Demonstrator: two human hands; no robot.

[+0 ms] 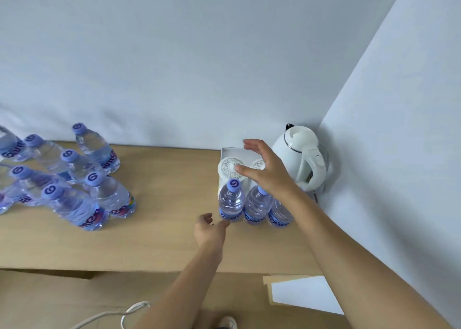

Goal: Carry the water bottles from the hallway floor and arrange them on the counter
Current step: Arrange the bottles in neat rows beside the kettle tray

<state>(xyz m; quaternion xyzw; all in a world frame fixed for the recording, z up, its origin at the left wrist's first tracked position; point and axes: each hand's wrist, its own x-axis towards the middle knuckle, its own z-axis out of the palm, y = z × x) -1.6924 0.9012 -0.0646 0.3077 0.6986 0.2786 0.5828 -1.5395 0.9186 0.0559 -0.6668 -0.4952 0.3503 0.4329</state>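
Pale walls meet in a corner behind a light wooden counter (162,241), where a white electric kettle (303,158) stands far right beside a white tray (230,151) of lidded cups. Three water bottles (257,205) stand upright in a tight row just near of the tray, long axes vertical. The right hand (265,170) hovers over the middle and right caps, fingers spread and gripping nothing. The left hand (209,230), loosely curled and empty, sits at the base of the leftmost bottle (231,201), at or almost touching it. A loose cluster of bottles (74,179) stands well apart at far left; the left hand is nearer those, so fetching them likely falls to it.
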